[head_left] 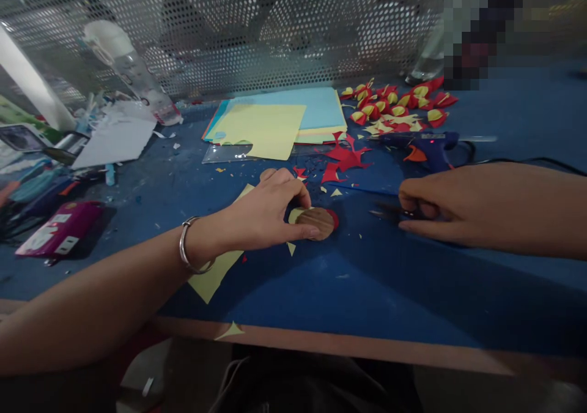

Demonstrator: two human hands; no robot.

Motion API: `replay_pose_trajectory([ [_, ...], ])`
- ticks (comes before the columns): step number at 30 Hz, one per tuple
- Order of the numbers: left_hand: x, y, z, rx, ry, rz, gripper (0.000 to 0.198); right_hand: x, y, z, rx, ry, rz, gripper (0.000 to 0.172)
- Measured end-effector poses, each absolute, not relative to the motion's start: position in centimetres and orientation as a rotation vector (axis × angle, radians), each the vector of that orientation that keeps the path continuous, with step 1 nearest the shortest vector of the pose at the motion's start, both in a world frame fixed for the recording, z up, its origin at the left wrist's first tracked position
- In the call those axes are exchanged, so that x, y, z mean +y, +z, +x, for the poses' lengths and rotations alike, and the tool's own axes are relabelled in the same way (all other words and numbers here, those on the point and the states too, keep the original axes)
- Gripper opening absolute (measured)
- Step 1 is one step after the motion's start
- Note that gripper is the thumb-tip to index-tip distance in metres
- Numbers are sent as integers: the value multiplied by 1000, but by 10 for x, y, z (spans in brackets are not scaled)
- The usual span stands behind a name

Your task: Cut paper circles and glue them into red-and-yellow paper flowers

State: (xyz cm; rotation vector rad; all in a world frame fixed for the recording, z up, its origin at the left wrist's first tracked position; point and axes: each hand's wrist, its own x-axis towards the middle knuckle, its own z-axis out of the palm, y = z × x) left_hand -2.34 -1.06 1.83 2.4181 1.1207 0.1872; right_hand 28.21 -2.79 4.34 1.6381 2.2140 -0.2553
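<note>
My left hand [268, 208] grips a round wooden disc [315, 222], thumb on its near edge and index finger at its far side. A bit of red paper [335, 219] shows past the disc's right edge, and pale yellow paper [292, 216] shows at its left. Under my left wrist and fingers lies a pale yellow sheet [215, 278]. To the right, my right hand [440, 205] is closed on what looks like small dark scissors [383, 211], their tips pointing left toward the disc. The handles are mostly hidden by my fingers.
Red paper scraps [346, 156] and a blue glue gun [426, 144] lie beyond my hands. Behind are red-and-yellow folded paper pieces [403, 101] and stacked coloured sheets [321, 107]. A bottle [137, 73] and a magenta pouch [64, 226] stand left.
</note>
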Motion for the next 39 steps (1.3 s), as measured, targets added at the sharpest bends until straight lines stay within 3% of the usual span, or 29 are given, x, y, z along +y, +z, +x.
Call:
replay_pose_trajectory([
  [6,-14,27,-22,1109,209,2239,37,-25,42,293,2287,-247,1594,40],
  [11,-22,27,-21,1018,350,2304,34,-33,39,281,2757,-227,1592,43],
  [16,-31,22,-21,823,556,2466,32,-45,24,251,3182,-532,1417,36],
  [20,-33,14,-24,754,704,2394,38,-50,20,235,3181,-810,1391,24],
  [26,-33,7,-20,765,935,2164,38,-50,25,229,3233,-1037,1462,24],
  [32,-29,8,-18,820,831,1950,44,-50,19,226,3218,-1068,1489,21],
  [39,-29,12,-21,900,658,1991,25,-46,15,227,3267,-1050,1590,21],
])
